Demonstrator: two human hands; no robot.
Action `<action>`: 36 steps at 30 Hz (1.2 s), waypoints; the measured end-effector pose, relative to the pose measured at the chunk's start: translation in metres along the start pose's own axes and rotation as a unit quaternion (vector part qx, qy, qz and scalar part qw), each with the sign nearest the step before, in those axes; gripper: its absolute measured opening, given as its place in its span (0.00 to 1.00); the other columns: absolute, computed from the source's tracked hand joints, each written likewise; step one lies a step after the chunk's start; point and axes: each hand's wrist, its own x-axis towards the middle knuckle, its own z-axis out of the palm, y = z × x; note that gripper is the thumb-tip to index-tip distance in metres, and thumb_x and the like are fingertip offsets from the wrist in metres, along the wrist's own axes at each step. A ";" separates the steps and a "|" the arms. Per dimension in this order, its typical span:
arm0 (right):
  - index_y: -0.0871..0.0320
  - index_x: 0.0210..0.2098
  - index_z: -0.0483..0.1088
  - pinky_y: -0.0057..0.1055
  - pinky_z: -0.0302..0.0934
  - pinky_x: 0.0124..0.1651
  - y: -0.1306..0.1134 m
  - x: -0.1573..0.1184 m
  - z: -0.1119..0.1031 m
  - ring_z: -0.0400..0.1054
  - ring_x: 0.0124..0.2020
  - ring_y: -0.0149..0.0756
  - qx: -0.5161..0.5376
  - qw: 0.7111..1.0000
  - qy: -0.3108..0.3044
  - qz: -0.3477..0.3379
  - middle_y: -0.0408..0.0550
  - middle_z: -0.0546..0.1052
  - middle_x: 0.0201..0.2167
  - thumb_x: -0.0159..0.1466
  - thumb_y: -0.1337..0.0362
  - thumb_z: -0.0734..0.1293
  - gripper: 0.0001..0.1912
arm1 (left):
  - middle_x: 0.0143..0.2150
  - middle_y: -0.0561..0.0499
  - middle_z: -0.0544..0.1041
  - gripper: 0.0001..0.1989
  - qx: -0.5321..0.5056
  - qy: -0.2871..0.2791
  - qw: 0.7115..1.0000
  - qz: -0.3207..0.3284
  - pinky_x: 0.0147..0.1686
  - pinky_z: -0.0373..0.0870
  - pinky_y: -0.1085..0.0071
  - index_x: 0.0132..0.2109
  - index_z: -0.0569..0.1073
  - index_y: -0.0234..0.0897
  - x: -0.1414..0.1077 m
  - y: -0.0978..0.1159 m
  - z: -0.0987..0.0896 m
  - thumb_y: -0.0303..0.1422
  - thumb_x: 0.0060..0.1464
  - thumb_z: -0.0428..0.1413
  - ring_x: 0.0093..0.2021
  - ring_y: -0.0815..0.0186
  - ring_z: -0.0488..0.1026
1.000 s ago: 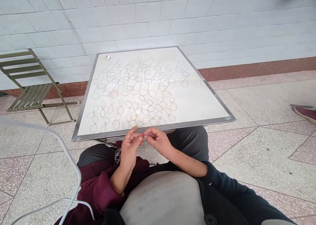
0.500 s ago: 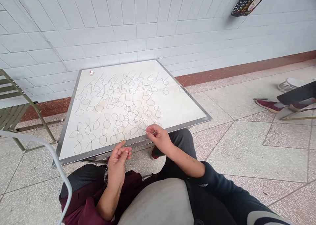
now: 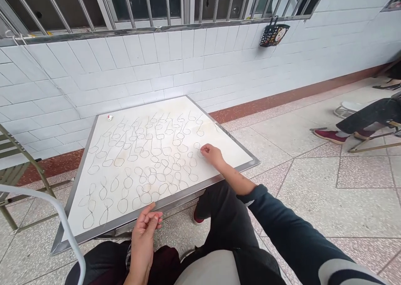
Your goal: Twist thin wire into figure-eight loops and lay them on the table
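Rows of thin wire loops (image 3: 123,205), many twisted into figure eights, lie on a white square table (image 3: 232,149) with a grey metal edge. Over the right part of the tabletop is my right hand (image 3: 213,155), its thumb and fingertips pinched at a thin loop near the right end of the rows. My left hand (image 3: 145,230) is at the table's front edge, palm up, with thumb and fingers pressed together; whatever it may hold is too small to make out.
A small red and white object (image 3: 110,117) sits at the table's far left corner. A folding chair (image 3: 21,164) and a curved white tube (image 3: 64,218) are at the left. A dotted bag (image 3: 274,35) hangs on the wall. At the right, a person's legs (image 3: 360,118) extend near a white stool (image 3: 347,108).
My right hand has moved right and farther over the tabletop, away from the front edge. My left hand keeps its pinch near the edge. The view has tilted up, showing barred windows.
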 end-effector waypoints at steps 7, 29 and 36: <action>0.55 0.32 0.71 0.28 0.56 0.33 0.002 0.014 0.009 0.67 0.31 0.33 -0.062 0.998 -0.008 0.002 0.43 0.76 0.31 0.57 0.68 0.63 0.05 | 0.38 0.47 0.79 0.30 0.018 0.018 1.000 -0.008 0.35 0.70 0.71 0.54 0.73 0.35 0.004 0.002 -0.001 0.41 0.44 0.65 0.36 0.64 0.73; 0.56 0.34 0.68 0.31 0.62 0.37 0.021 0.002 -0.003 0.67 0.30 0.34 0.064 0.996 0.058 0.009 0.46 0.76 0.32 0.63 0.54 0.57 0.14 | 0.39 0.48 0.78 0.28 0.052 -0.008 0.999 -0.004 0.37 0.70 0.72 0.56 0.70 0.37 0.007 -0.003 -0.001 0.42 0.48 0.63 0.38 0.65 0.73; 0.55 0.32 0.69 0.31 0.60 0.35 0.021 -0.002 0.000 0.66 0.29 0.35 0.097 0.992 0.074 0.015 0.45 0.75 0.29 0.62 0.53 0.58 0.14 | 0.40 0.46 0.79 0.23 0.126 -0.125 0.984 -0.003 0.41 0.71 0.68 0.52 0.75 0.39 0.003 -0.003 -0.002 0.44 0.50 0.61 0.41 0.60 0.74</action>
